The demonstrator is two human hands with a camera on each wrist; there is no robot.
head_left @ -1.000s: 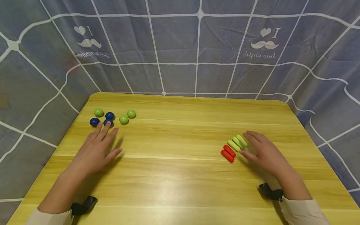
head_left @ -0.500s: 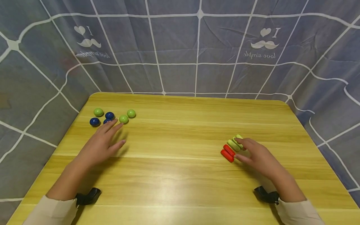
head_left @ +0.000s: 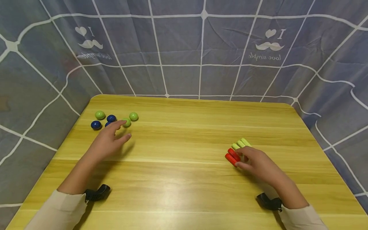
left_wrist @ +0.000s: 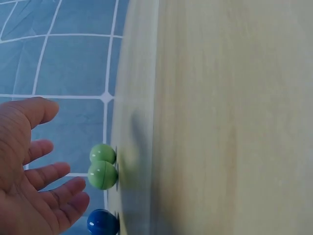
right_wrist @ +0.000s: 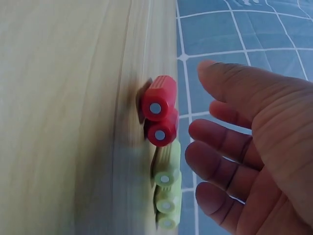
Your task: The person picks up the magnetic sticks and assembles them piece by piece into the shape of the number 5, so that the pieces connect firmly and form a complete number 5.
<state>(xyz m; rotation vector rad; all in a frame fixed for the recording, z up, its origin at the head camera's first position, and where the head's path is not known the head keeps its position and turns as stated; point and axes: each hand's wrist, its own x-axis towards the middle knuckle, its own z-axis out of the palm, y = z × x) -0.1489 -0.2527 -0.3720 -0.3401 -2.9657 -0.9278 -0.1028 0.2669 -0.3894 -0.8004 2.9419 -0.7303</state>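
Note:
In the head view my left hand [head_left: 104, 142] hovers at the left with fingers loosely bent and nothing in them. Its fingertips overlap a green ball [head_left: 127, 122]. Beyond them lie another green ball [head_left: 133, 116] and, to the left, a third green ball [head_left: 100, 115] and blue balls [head_left: 96, 125]. My right hand [head_left: 258, 163] is over the short rods at the right, its thumb and fingers parted around the ends of two red rods [head_left: 231, 159]. Three yellow-green rods [head_left: 245, 141], partly covered by that hand, lie beside them. The right wrist view shows the fingertips apart from the red rods [right_wrist: 161, 95], whose ends are metal.
The wooden table [head_left: 178, 137] has rounded far corners. A grey-blue curtain [head_left: 181, 48] with white grid lines hangs behind it and at both sides. Black wrist straps [head_left: 97, 193] show at both sleeves.
My left hand has moved right, from over the blue balls toward the green ones. My right hand has moved left and nearer, from the yellow-green rods to the red ones. The balls and rods stayed put.

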